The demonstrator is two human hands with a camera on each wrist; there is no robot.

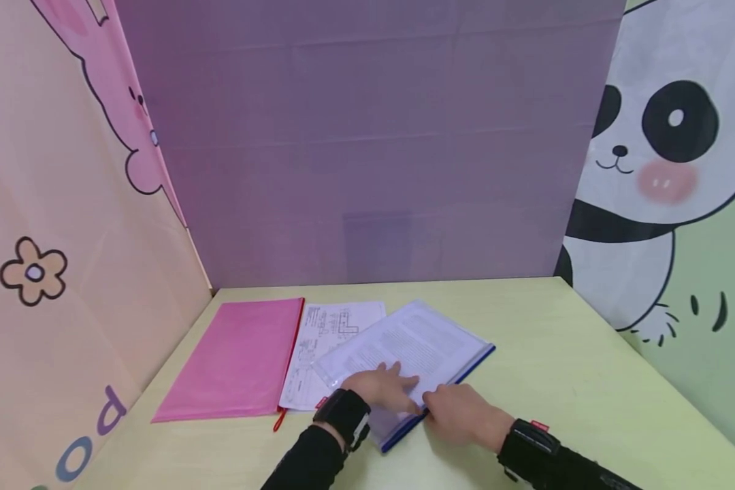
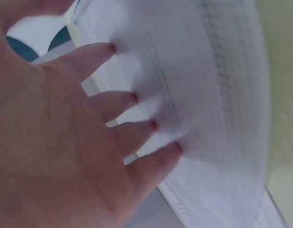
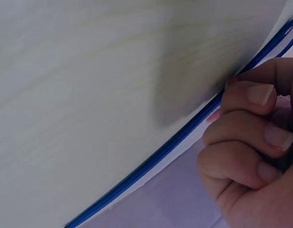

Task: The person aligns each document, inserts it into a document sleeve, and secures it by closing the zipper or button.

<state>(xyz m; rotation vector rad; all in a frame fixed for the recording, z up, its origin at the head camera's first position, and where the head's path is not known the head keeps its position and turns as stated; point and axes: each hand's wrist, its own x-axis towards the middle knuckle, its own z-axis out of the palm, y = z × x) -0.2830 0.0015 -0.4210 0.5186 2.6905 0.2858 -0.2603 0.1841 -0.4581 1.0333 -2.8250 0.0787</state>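
Observation:
A clear zip document bag with a blue zipper lies slanted on the table, printed sheets inside it. My left hand rests on the bag, and in the left wrist view its fingers are spread with the tips against the plastic. Along the zippered edge, my right hand pinches the bag at the blue zipper. The right wrist view has its other fingers curled in; whether the zip slider is between thumb and forefinger is hidden.
To the left lies a pink zip document bag with a red zipper. Beside it is a sheet of printed paper with diagrams, partly under the clear bag. The pale yellow table extends to the right, and a purple backdrop stands behind.

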